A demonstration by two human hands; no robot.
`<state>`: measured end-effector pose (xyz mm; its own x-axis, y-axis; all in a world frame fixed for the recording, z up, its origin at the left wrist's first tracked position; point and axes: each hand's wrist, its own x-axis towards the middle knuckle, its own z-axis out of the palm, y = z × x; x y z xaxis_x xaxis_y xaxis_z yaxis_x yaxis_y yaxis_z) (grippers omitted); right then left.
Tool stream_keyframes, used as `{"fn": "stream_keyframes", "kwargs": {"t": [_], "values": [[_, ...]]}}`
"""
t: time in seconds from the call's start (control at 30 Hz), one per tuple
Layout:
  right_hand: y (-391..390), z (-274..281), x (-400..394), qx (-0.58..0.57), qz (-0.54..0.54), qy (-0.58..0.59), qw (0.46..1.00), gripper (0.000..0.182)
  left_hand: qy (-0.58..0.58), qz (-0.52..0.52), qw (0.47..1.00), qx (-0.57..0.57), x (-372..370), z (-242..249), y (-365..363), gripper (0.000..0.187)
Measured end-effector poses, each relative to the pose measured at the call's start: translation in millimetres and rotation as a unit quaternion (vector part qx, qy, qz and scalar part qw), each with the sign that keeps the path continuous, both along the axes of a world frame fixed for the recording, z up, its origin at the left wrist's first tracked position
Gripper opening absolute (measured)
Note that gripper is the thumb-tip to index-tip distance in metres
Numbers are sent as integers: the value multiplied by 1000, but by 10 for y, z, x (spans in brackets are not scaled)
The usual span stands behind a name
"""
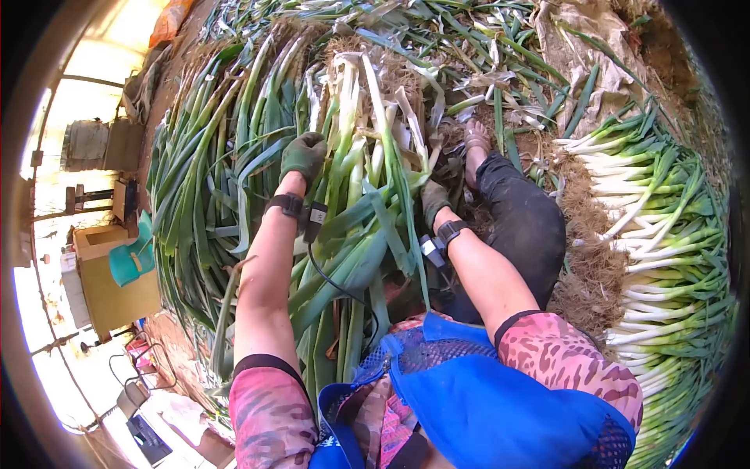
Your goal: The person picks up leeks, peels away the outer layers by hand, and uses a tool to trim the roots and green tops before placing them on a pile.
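l hand ~10-11 o'clock, fist curled shut, can't tell if holding anything. r hand ~2, part hidden, grip unclear. loose leeks btwn, 12. stacked leeks 3.

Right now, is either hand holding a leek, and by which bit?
I can't tell. The left hand curls beside the pale-stemmed leeks, and the right hand is partly hidden at their other side, so no grip shows clearly.

left hand and right hand in green gloves, black wrist straps with small boxes (pale labels), black cable, pink patterned sleeves, black trim, blue mesh-panelled vest, dark trousers
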<state>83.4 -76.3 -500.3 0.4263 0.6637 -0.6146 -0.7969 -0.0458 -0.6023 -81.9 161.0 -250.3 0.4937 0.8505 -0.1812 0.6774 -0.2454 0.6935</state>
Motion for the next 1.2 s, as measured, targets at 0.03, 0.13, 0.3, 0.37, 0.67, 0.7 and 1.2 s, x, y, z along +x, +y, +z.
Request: {"fn": "stream_keyframes", "kwargs": {"t": [0.03, 0.13, 0.3, 0.37, 0.67, 0.7, 1.2], "values": [[56, 503, 2, -29, -9, 37, 999, 21, 15, -9, 1000, 5, 84, -1, -12, 31], [71, 1127, 117, 46, -43, 169, 984, 25, 129, -43, 990, 24, 454, 33, -129, 46], [311, 1381, 277, 68, -52, 76, 993, 23, 308, -72, 948, 38, 737, 79, -262, 52], [383, 1097, 288, 74, -15, 139, 987, 25, 314, -78, 946, 12, 660, 143, -184, 46], [309, 2676, 305, -55, -123, -131, 982, 26, 442, 217, 824, 279, -657, 1179, 580, 39], [355, 2686, 275, -35, -101, -149, 983, 28, 436, 171, 836, 287, -701, 1226, 590, 44], [391, 2505, 309, 285, 26, 52, 957, 35, 258, 7, 965, -49, 499, -305, -37, 56]]}}
